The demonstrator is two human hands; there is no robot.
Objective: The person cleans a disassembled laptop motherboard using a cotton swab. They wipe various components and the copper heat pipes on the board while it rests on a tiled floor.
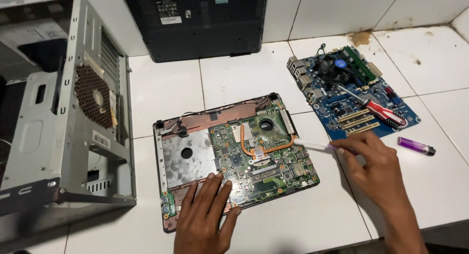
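left hand (207, 205) flat, fingers together pressing green laptop motherboard in open chassis (254, 151), right hand (373, 161) fingers pinched on thin white pen-like tool (312, 146), tip at board's rt edge, blue desktop motherboard (349, 90) nearby

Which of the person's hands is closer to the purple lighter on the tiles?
The right hand, holding a white tool, sits just left of the purple lighter without touching it. The left hand rests flat on the opened laptop base, far to the lighter's left.

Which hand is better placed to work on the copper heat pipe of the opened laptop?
Probably the right hand: it holds a white tool whose tip is at the copper heat pipe, while the left hand lies flat on the laptop board.
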